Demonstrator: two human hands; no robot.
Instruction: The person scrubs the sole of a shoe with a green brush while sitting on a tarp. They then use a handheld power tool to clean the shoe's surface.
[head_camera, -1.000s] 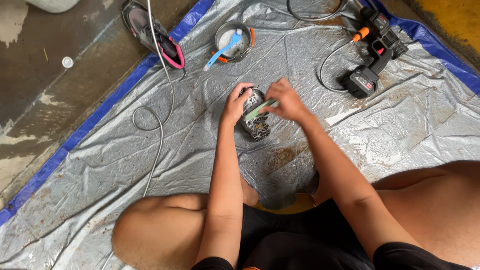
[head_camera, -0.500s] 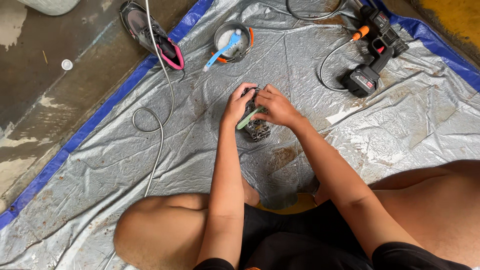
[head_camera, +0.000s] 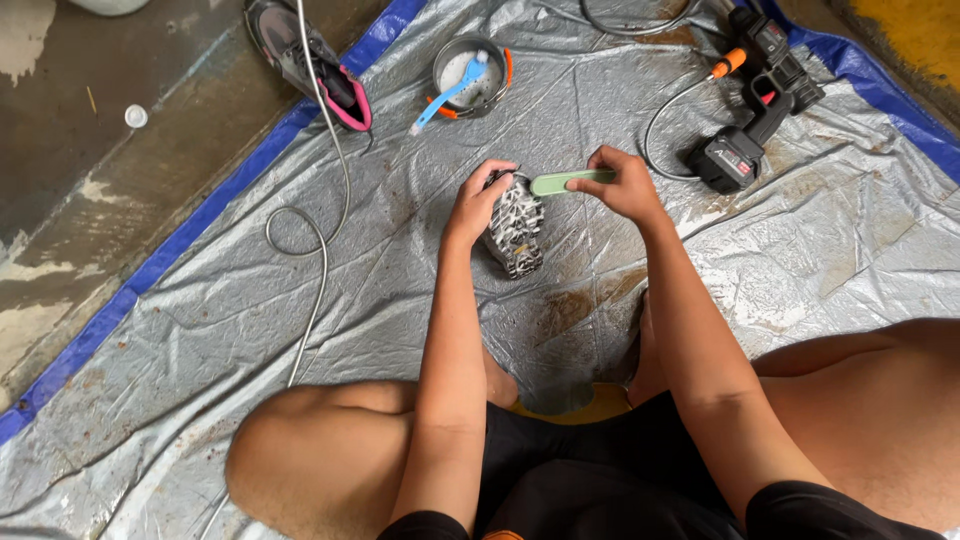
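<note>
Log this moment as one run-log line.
left hand: grips soapy shoe | right hand: holds green brush by shoe | surface: grey tarp

A shoe (head_camera: 514, 224) is set on the tarpaulin (head_camera: 400, 280), straight ahead of the seated person's knees. It is gripped on its left side by the left hand (head_camera: 478, 202), while the right hand (head_camera: 625, 187) is placed just to its right, a brush (head_camera: 566, 182) being held across the shoe's far end. Beyond the shoe a small tub (head_camera: 470, 72) is found, with a second brush (head_camera: 448, 92) laid in it (partly over the rim). To the tub's left a second shoe (head_camera: 305, 60) is laid at the tarpaulin's edge, crossed by a hose (head_camera: 320, 210). Far right, a cordless sprayer (head_camera: 755, 100) is laid.
</note>
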